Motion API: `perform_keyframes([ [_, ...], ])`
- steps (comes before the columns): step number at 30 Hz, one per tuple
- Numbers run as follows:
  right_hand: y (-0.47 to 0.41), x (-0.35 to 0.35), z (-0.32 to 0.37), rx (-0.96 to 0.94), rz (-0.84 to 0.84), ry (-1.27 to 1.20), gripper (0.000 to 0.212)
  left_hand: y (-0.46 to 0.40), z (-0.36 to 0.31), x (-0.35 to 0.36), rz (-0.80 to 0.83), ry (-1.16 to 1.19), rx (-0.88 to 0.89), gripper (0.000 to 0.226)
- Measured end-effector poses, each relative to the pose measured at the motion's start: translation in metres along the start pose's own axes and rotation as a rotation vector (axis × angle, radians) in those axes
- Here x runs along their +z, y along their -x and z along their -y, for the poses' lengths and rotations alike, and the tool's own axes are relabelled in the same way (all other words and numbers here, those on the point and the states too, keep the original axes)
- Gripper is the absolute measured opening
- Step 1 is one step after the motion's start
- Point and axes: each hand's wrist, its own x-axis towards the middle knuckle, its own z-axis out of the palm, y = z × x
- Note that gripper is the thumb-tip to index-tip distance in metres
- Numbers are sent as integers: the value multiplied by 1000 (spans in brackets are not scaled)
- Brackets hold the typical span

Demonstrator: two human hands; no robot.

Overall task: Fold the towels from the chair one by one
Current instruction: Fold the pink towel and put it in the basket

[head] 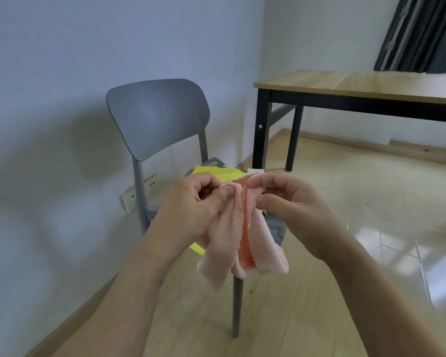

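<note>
Head view: the fingers (225,194) of the left hand (198,204) are curled, thumb pressed against the forefinger, pinching the top edge of a pink towel (242,243). Just to the right, the fingers (258,180) of the right hand (294,202) are curled too and pinch the same top edge, so the two grips sit close together with only a narrow fold of cloth between them. The pink towel hangs down from both grips in loose vertical pleats, its scalloped edges showing, and its lower corners dangle free in the air in front of the chair's seat. Both forearms reach in from the bottom of the frame, bare.

Behind the hands stands a grey chair (157,117) with a rounded back and thin grey legs, set close to a pale wall (49,99). A yellow towel (216,172) lies on its seat, mostly hidden by the hands and the pink towel; one yellow corner peeks out below the left wrist. A white power strip (150,189) rests against the wall behind the chair legs.

To the right is a wooden surface (358,85) on black legs, well apart from the chair. A dark curtain (417,34) hangs above its far side. The floor (319,292) is light wood planking, glossy with reflected light on the right.
</note>
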Motion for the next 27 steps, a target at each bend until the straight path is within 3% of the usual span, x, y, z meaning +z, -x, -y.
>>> perform_keyframes([
  [5,1,5,-4,-62,50,186,23,-1,3,1,54,-48,-16,22],
  [12,2,8,-6,-156,-38,304,4,1,7,0,128,-51,-13,22],
  [15,2,8,-8,-146,-70,351,8,3,8,1,207,-58,-15,18],
  [18,2,4,-7,-105,-89,325,11,7,11,5,311,-43,-26,14],
  [22,0,-5,-5,-116,-149,118,5,8,28,8,506,-19,-112,16],
  [24,-1,-10,-8,-147,-191,118,7,8,32,10,462,-88,-126,14],
  [27,1,-19,-11,-237,-235,289,8,6,35,11,326,-260,-88,34],
])
